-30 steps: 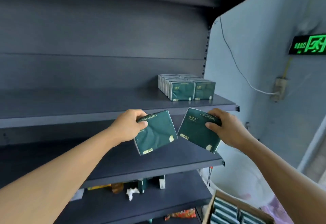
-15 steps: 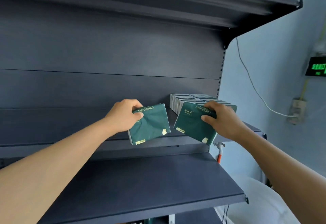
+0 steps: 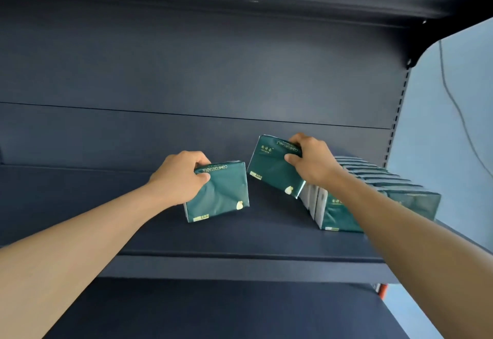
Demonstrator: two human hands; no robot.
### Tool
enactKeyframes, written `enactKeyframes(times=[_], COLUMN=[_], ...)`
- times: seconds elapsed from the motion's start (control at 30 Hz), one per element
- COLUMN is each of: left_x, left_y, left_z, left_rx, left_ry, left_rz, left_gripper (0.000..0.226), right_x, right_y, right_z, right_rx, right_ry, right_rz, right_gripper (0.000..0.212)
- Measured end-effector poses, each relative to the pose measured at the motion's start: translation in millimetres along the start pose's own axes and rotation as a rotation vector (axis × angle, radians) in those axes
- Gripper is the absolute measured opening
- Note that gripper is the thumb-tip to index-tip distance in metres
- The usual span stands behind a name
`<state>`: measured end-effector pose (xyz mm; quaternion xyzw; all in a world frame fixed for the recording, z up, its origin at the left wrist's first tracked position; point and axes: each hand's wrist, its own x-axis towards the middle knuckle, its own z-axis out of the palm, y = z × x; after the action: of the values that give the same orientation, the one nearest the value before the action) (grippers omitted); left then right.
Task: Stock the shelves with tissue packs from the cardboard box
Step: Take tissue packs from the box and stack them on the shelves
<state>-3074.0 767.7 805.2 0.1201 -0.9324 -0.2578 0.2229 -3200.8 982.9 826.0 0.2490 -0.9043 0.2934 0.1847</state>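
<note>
While both arms reach over the dark shelf (image 3: 240, 237) | left hand (image 3: 178, 178) grips a green tissue pack (image 3: 221, 194) | right hand (image 3: 310, 162) grips a second pack (image 3: 272, 170), tilted beside the stocked row (image 3: 373, 194)

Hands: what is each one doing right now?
Left hand: grips a dark green plastic-wrapped tissue pack.
Right hand: grips another dark green tissue pack, tilted.

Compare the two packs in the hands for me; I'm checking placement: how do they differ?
The left hand's pack sits low, its bottom edge at the shelf; the right hand's pack is higher, tilted, beside the stocked row. Both are dark green, gripped at the top by the left hand and right hand.
</note>
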Motion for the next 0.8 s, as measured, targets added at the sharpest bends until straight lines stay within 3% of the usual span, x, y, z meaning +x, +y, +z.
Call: enactKeyframes(times=[0.37, 0.6, 0.8], left_x=[95.0, 132.6, 147.0], left_y=[-28.0, -49.9, -60.5], left_z=[23.4, 33.6, 40.1], left_rx=[0.010, 0.003, -0.011], left_ry=[-0.046, -0.081, -0.082], left_rz=[0.064, 0.111, 0.123], left_gripper=[0.014, 0.013, 0.015], right_x=[96.2, 132.8, 133.3], right_y=[19.3, 44.5, 63.9], right_z=[64.8, 103.2, 122.0], right_rx=[-0.205, -0.371, -0.632], right_ry=[-0.083, -0.061, -0.048], right_rz=[0.062, 0.000, 0.010], right_gripper=[0.022, 0.023, 0.053])
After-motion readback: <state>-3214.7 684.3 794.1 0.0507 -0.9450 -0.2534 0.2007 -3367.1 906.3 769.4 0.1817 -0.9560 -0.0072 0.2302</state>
